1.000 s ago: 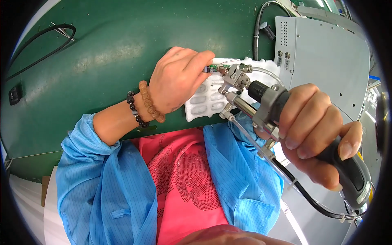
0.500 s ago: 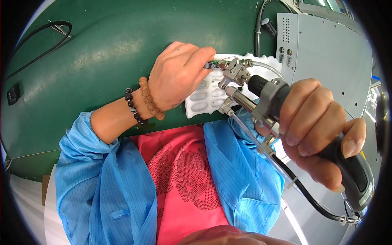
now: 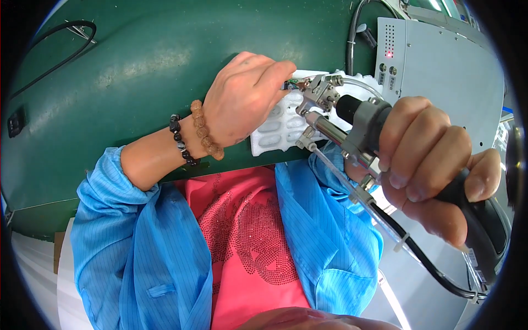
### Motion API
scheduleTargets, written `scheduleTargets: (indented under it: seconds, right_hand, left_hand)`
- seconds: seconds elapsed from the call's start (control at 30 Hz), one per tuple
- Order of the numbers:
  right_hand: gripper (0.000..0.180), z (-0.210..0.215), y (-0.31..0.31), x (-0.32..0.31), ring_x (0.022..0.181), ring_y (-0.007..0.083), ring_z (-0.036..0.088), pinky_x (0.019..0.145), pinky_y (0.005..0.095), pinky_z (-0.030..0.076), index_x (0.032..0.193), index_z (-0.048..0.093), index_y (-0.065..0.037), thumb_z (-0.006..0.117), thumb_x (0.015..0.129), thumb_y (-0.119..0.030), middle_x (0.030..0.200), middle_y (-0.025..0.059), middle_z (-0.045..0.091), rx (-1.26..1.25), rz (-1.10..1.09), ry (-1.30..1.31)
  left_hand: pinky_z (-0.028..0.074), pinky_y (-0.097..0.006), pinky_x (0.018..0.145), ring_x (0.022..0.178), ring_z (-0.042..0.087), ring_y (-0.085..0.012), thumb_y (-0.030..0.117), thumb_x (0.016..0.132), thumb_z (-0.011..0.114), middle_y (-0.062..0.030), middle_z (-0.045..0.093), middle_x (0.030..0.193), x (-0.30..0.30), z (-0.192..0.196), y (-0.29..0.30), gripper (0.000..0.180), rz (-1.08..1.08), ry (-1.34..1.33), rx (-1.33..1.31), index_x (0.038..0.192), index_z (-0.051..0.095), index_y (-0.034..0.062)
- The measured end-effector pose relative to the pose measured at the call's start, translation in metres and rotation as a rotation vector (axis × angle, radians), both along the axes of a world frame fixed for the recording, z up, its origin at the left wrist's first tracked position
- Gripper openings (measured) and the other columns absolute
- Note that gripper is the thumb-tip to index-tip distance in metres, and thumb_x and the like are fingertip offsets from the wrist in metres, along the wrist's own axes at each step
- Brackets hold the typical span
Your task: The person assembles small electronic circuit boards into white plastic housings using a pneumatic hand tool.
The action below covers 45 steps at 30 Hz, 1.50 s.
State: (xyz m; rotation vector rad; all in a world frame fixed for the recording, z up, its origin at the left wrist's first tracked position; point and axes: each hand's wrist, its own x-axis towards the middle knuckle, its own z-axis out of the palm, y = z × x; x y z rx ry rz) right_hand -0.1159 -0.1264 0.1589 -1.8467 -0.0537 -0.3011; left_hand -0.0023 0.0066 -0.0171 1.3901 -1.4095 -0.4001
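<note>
Left hand is pinching a tiny green circuit board just past 12 o'clock, beside a dimpled white tray. Right hand is clenching a chunky metal tool by its smooth black handle around 3.

White moulded tray; beneath tray, green table; at tray's far left corner, left hand pinching small circuit board; right of tray, grey metal box; right hand gripping black-handled tool.
</note>
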Motion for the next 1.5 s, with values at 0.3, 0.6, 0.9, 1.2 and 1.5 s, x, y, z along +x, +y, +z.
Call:
scheduleTargets:
  seconds: [0.3,0.6,0.9,1.2,1.5]
  right_hand:
    - [0.043,-0.012,0.004,0.001,0.055,0.0067,0.053,0.05,0.0226,0.045,0.116,0.046,-0.014,0.061,0.094,-0.047,0.071,-0.0042,0.055,0.091,-0.095,-0.226]
    - [0.038,0.011,0.018,-0.056,0.049,0.0067,0.053,0.047,0.0194,0.046,0.106,0.05,-0.007,0.067,0.092,-0.038,0.062,-0.0027,0.054,0.19,-0.301,-0.663]
    - [0.037,-0.01,0.015,-0.069,0.047,0.0144,0.053,0.042,0.0287,0.044,0.101,0.043,-0.004,0.074,0.089,-0.021,0.061,0.0031,0.054,0.311,-0.164,-0.742]
    - [0.038,-0.024,0.025,-0.061,0.049,0.0152,0.053,0.044,0.0299,0.045,0.099,0.045,0.0,0.077,0.085,-0.014,0.061,0.0057,0.054,0.437,-0.224,-0.796]
    - [0.035,-0.019,0.007,-0.079,0.05,0.0159,0.054,0.046,0.0317,0.046,0.101,0.046,0.0,0.074,0.088,-0.015,0.061,0.0052,0.055,0.381,-0.196,-0.765]
  left_hand:
    - [0.051,-0.037,0.076,0.084,0.065,-0.029,-0.003,0.069,0.076,-0.0105,0.068,0.092,-0.003,0.007,-0.005,0.041,-0.01,0.055,-0.023,0.108,0.061,0.001]
    - [0.051,-0.039,0.076,0.083,0.065,-0.031,0.007,0.076,0.077,-0.0116,0.069,0.091,0.006,0.018,0.011,0.028,0.037,-0.107,0.067,0.1,0.066,0.0014]
    - [0.053,-0.034,0.071,0.08,0.066,-0.0269,0.009,0.075,0.08,-0.012,0.07,0.089,0.027,0.049,-0.022,0.022,0.163,0.005,0.111,0.095,0.072,0.003]
    - [0.046,-0.041,0.096,0.113,0.056,-0.0318,0.013,0.079,0.074,-0.0112,0.063,0.12,0.133,0.017,-0.135,0.031,0.745,-0.511,-0.221,0.108,0.065,0.006]
    - [0.045,-0.042,0.1,0.117,0.055,-0.0312,0.014,0.079,0.072,-0.011,0.061,0.125,0.077,0.02,-0.265,0.034,0.152,-0.461,-0.252,0.111,0.063,0.0062]
